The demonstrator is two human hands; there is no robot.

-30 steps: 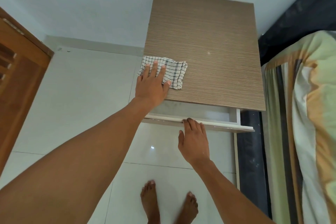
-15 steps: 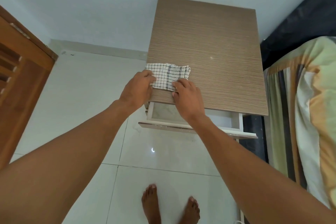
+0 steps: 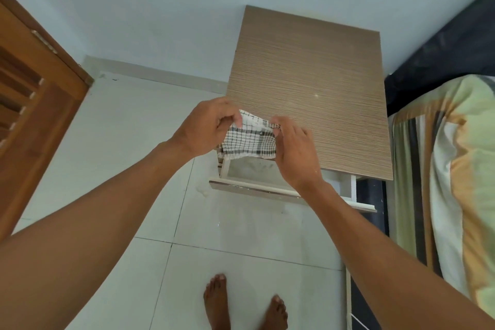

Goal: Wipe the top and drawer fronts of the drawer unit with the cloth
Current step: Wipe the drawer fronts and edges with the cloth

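Both hands — left hand (image 3: pixel 206 128), right hand (image 3: pixel 292 147) — pinch the cloth (image 3: pixel 249 139) taut above the open drawer (image 3: pixel 254 187); refold flat (pad outward) before wiping the top (image 3: pixel 321 75) beyond.

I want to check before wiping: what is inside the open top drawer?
The open drawer shows only a bare pale bottom. The cloth and right hand cover part of it.
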